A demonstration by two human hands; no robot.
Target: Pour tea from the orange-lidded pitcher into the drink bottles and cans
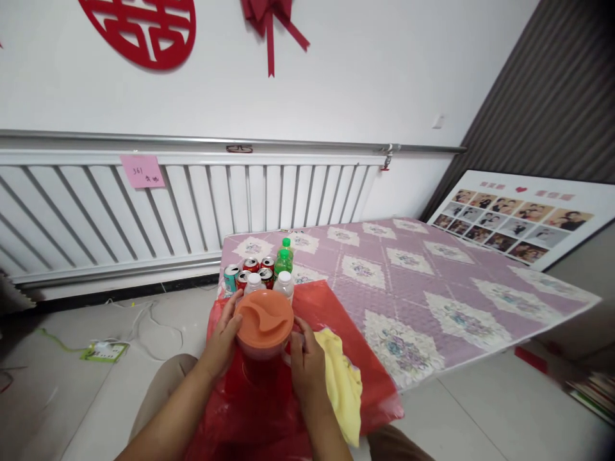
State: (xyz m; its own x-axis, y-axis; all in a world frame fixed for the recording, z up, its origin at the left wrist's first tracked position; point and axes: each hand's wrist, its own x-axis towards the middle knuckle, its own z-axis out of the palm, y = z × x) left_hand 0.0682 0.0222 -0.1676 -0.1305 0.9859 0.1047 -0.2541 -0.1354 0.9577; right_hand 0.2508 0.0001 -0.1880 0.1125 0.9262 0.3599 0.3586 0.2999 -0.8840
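A pitcher with an orange lid stands upright between my hands, over a red plastic sheet. My left hand is wrapped round its left side, with the thumb near the lid's rim. On the other side, my right hand has its fingers closed at the pitcher's handle, which is mostly hidden. A yellow cloth lies just right of my right hand. Right behind the pitcher are two clear bottles with white caps, the right one showing more than the left one.
Several opened drink cans and two green-capped bottles stand farther back on the bed with a purple floral cover. A white radiator runs along the wall. A photo board leans at right; a power strip lies on the floor.
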